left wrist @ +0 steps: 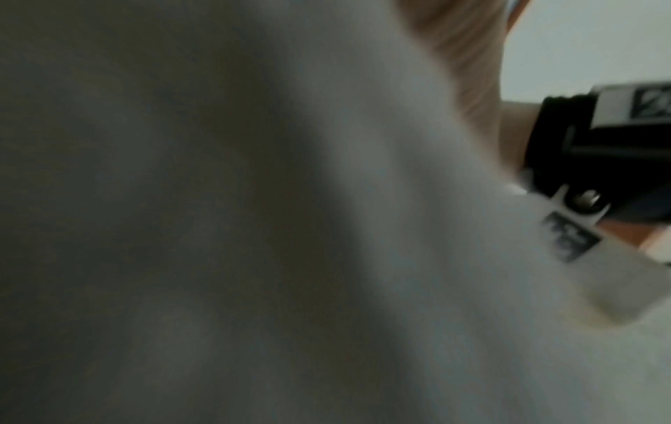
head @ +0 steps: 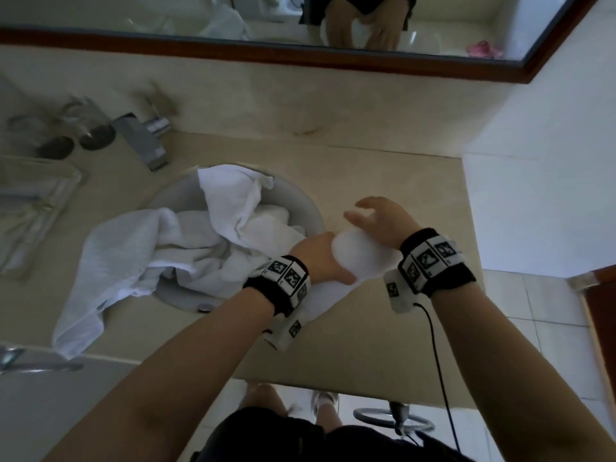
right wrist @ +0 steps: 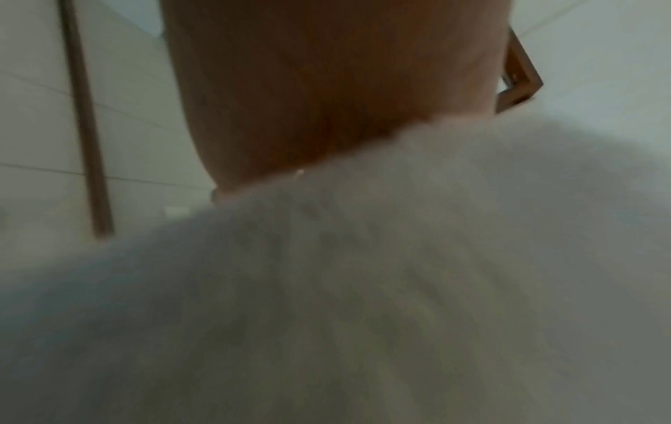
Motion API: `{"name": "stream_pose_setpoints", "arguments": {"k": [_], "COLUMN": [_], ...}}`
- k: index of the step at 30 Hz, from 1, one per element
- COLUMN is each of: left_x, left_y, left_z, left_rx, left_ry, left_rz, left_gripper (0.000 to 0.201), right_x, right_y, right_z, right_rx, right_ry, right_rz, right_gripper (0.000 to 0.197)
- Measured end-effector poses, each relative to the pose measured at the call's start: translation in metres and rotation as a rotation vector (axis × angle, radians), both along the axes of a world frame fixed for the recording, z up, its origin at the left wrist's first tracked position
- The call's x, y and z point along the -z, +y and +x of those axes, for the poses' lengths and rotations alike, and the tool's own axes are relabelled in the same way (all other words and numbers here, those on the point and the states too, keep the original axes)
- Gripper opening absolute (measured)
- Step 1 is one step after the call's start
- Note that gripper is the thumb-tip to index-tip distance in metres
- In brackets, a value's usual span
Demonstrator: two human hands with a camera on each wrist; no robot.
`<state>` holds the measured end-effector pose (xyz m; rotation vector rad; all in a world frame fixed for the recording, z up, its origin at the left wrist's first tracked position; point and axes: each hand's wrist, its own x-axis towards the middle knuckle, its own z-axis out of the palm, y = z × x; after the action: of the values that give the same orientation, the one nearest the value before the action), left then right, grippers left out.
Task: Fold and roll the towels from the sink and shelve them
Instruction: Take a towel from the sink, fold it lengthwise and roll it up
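Observation:
A white towel roll point(head: 360, 258) lies on the beige counter point(head: 383, 168) just right of the sink point(head: 300, 201). My left hand point(head: 316, 258) grips the roll's left end, thumb curled under it. My right hand point(head: 376, 218) rests its palm on top of the roll, fingers spread and lifted. More white towels point(head: 200, 241) are heaped in the sink, and one of them point(head: 86, 295) drapes over the counter's front edge. In both wrist views blurred towel cloth point(left wrist: 254, 229) point(right wrist: 363, 287) fills most of the picture, with my right palm point(right wrist: 327, 86) above it.
A chrome faucet point(head: 143, 141) and upturned glasses point(head: 66, 135) stand behind and left of the sink, with a tray point(head: 26, 201) at the far left. A framed mirror point(head: 300, 58) runs along the back. A white wall point(head: 533, 161) closes the right side.

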<state>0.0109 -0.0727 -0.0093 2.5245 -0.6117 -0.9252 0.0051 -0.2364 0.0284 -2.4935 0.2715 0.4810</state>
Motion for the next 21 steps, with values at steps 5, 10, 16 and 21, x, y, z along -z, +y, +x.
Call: {"name": "stream_pose_setpoints", "arguments": {"k": [5, 10, 16, 21], "left_x": [-0.017, -0.033, -0.04, -0.035], "left_y": [0.055, 0.139, 0.236, 0.325], "left_z": [0.018, 0.04, 0.076, 0.104], "left_rx": [-0.148, -0.427, -0.7, -0.987], "left_ry": [-0.002, 0.077, 0.091, -0.002], "left_rz": [-0.081, -0.361, -0.48, -0.49], "left_gripper": [0.072, 0.073, 0.078, 0.081], "right_x": [-0.006, 0.01, 0.015, 0.007], "right_y": [0.035, 0.113, 0.253, 0.355], "right_z": [0.025, 0.039, 0.073, 0.116], "right_rx": [0.373, 0.638, 0.477, 0.283], "right_ry": [0.139, 0.171, 0.28, 0.3], "right_rz": [0.536, 1.072, 1.349, 1.184], "right_gripper": [0.082, 0.064, 0.108, 0.097]}}
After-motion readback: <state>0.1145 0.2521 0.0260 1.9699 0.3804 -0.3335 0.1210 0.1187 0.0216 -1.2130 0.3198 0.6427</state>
